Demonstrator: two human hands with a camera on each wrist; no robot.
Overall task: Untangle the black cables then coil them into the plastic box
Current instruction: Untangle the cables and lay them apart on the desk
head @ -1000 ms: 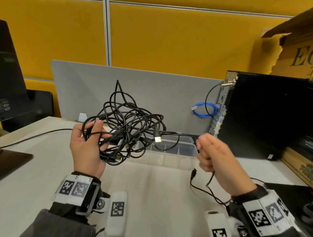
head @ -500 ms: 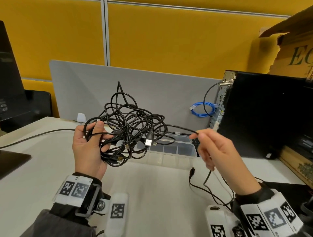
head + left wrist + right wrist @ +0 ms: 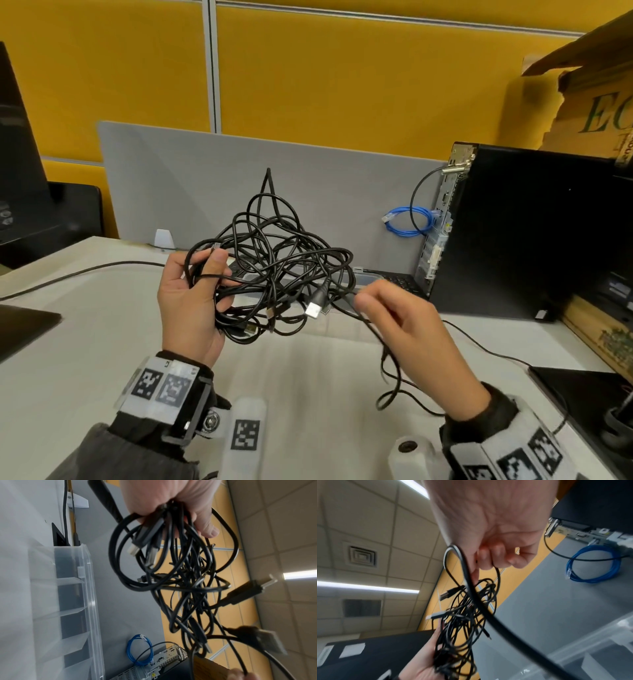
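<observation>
A tangle of black cables (image 3: 274,267) hangs in the air over the white table, gripped by my left hand (image 3: 191,301), whose fingers are threaded through its loops. In the left wrist view that hand (image 3: 171,500) clutches several strands and plugs of the tangle (image 3: 180,581). My right hand (image 3: 404,329) is just right of the tangle and pinches one black strand (image 3: 471,588), which trails down past the wrist. A silver USB plug (image 3: 313,308) dangles between the hands. The clear plastic box (image 3: 75,601) with dividers sits on the table behind the tangle, mostly hidden in the head view.
A black computer tower (image 3: 513,233) stands at the right, with a blue network cable (image 3: 407,222) coiled at its back. A grey divider (image 3: 205,178) closes the far edge. A dark monitor (image 3: 17,154) stands left; a black pad (image 3: 582,394) lies near right.
My right hand has moved left, close to the tangle, so the strand it had pulled taut now hangs slack. The USB plug has sunk lower. My left hand has kept its hold.
</observation>
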